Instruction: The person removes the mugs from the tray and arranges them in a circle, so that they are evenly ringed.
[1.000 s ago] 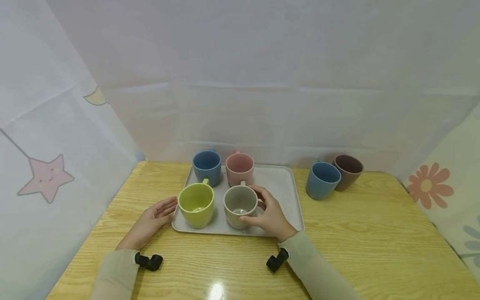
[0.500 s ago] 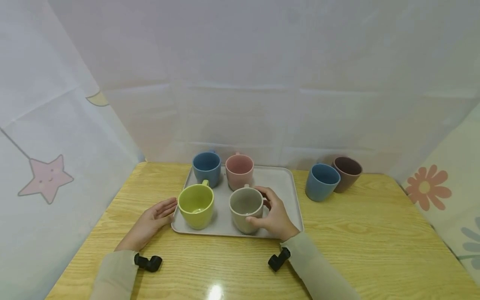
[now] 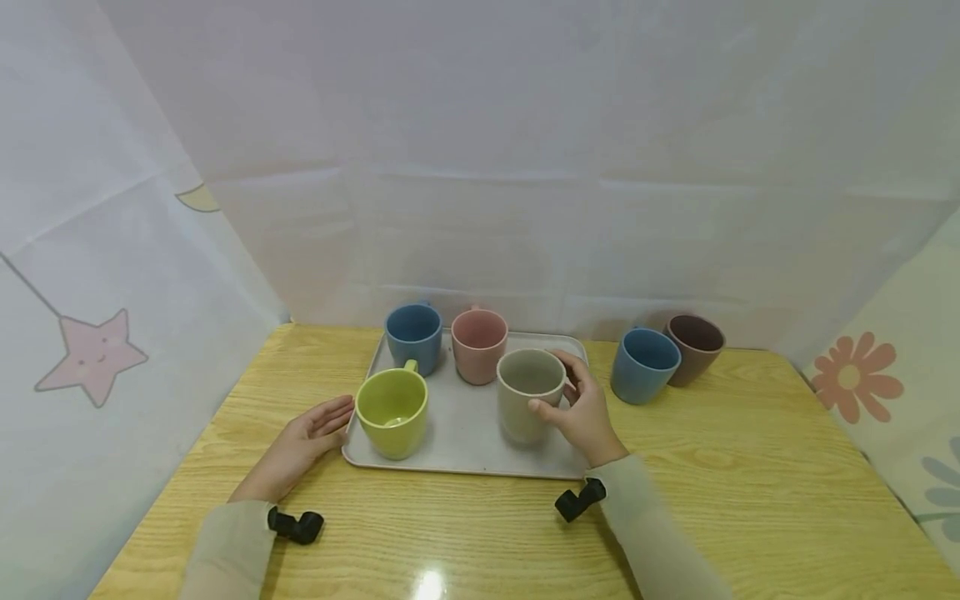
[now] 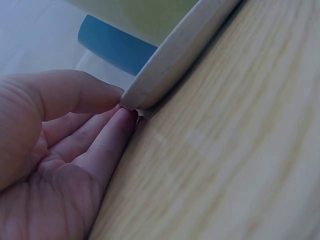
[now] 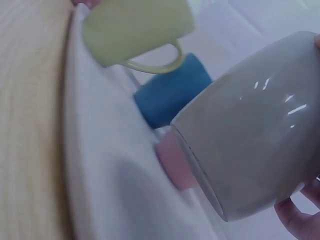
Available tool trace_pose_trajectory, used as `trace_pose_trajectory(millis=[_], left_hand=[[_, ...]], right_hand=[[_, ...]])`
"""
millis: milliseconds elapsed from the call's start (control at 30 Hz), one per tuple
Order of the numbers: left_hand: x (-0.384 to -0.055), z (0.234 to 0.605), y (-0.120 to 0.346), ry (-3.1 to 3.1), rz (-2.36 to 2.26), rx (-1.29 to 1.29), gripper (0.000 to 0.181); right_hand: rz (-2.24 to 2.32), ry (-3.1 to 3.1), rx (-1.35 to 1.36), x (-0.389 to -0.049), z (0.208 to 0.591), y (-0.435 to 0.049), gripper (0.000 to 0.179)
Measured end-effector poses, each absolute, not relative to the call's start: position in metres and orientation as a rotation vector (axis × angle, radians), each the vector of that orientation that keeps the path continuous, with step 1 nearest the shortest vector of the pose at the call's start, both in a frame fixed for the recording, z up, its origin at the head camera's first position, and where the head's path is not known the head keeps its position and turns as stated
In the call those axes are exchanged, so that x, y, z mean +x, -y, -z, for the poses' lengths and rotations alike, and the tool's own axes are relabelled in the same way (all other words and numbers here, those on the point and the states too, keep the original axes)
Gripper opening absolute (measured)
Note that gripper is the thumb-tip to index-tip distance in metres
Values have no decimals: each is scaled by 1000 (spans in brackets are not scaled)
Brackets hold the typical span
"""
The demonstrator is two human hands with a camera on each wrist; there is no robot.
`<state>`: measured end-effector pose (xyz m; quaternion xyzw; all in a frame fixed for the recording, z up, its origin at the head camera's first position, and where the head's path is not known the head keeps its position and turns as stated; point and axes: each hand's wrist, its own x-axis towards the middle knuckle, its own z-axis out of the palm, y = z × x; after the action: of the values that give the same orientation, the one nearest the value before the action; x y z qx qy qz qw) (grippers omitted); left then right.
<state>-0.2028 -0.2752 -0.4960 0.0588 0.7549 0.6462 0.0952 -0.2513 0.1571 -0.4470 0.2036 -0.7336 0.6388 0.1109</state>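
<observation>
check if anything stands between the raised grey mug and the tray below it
Nothing visible does: the right hand holds the grey mug above bare tray. The pink mug stands farther back and to the left, not underneath.

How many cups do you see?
6: a blue cup, a pink cup and a yellow-green cup on the tray; a gray cup in the right hand, above it; a second blue cup and a brown cup on the table.

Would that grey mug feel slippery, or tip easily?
The grey mug looks stiff: its wall shows no dent where the right hand grips it. Its glossy highlights suggest it may be slippery. Since it narrows toward its base, it could tip if pushed up high.
</observation>
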Motion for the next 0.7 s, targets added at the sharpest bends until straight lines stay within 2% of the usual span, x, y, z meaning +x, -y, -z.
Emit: trace_pose_trajectory(millis=[700], left_hand=[[-201, 494, 275, -2226, -1940, 212, 70]], right_hand=[[-1902, 1857, 342, -251, 394, -226, 61]])
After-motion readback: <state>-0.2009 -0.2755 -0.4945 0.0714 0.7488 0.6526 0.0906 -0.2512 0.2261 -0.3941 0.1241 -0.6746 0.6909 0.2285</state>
